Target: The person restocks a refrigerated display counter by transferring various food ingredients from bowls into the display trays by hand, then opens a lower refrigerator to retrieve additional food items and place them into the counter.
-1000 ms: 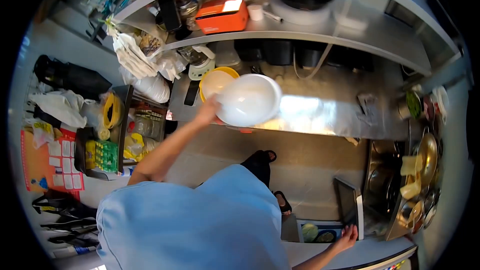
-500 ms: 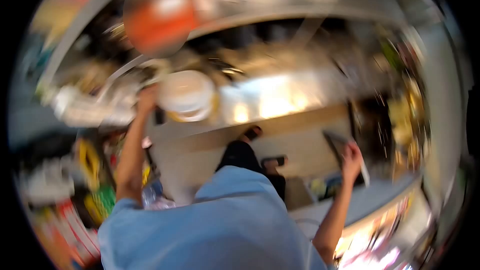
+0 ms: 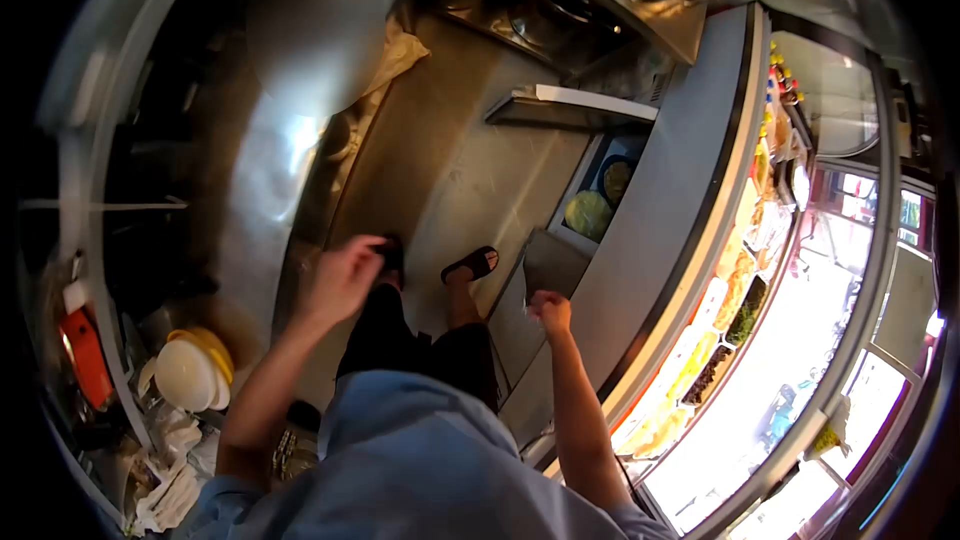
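Note:
My left hand (image 3: 345, 280) hangs in the air over the floor, its fingers loosely bent and slightly blurred, with nothing visible in them. My right hand (image 3: 550, 310) is closed, fingers curled, in front of a grey cabinet panel (image 3: 558, 262) below the counter. Whether it grips the panel or some small thing, I cannot make out. Beyond it, an under-counter compartment stands open, its door (image 3: 570, 112) swung out over the floor. Inside lie a pale green cabbage-like head (image 3: 588, 214) and a dark round container (image 3: 617, 178).
A grey counter (image 3: 665, 210) runs along the right, with food trays (image 3: 735, 290) behind its raised edge. On the left is a metal worktop (image 3: 265, 155); white bowls (image 3: 186, 374) stand lower left. Pots (image 3: 560, 12) sit at the far end. My sandalled feet (image 3: 470, 264) are on the floor.
The view has swung toward the food counter. My left hand has left the shelf by the white bowls. My right hand has come away from the open door's edge to the nearer panel.

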`<state>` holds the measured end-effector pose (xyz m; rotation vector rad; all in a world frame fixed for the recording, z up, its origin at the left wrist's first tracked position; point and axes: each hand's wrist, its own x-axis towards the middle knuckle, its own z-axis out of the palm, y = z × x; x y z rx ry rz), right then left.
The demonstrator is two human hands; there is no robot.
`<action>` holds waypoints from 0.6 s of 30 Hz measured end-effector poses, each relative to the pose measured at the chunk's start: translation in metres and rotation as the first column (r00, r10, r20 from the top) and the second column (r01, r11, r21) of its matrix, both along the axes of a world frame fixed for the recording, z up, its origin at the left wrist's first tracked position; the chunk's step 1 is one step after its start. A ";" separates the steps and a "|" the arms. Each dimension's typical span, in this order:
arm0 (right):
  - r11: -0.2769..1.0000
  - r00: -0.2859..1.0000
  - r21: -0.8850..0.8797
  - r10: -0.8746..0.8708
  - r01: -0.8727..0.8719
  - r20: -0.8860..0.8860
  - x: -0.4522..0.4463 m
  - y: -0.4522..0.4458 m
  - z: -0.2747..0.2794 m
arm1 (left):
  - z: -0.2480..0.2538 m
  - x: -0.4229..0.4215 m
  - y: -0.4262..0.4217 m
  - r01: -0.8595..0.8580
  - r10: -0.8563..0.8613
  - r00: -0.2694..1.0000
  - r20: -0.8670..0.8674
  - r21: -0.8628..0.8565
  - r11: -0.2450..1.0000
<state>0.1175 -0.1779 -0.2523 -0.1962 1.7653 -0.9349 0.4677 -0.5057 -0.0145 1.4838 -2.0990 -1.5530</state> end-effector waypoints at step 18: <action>0.993 0.915 0.080 0.110 -0.085 -0.389 -0.097 -0.149 -0.317 | -0.726 -0.544 0.066 0.781 -0.759 0.621 -0.193 0.073 0.620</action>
